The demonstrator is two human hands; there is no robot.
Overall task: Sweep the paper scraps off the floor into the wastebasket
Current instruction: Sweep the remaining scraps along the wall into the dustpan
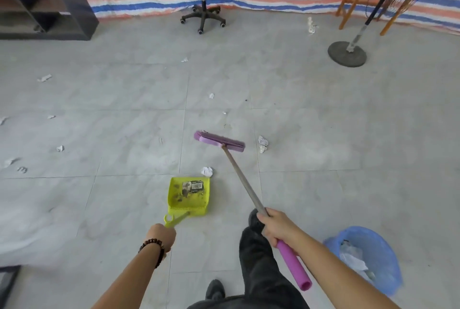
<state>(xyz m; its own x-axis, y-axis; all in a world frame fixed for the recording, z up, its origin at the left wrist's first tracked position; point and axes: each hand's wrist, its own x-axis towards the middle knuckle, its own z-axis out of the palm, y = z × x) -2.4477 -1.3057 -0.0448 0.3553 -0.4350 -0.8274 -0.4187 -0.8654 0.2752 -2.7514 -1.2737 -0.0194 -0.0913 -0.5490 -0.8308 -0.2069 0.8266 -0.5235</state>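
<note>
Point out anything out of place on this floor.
Paper scraps litter the floor: a crumpled ball just beyond the dustpan, two right of the broom head, several along the left side. The dustpan holds dirt and a barcode label.

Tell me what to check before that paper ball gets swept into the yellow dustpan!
1. Right hand grips the broom handle: ok.
2. Left hand grips the dustpan handle: ok.
3. Dustpan's open edge faces the crumpled scrap: ok.
4. Broom head sits beyond that scrap, ready to pull it in: ok.
5. Broom head touching the floor: cannot tell.
6. Wastebasket open, beside the right arm: ok.
</note>
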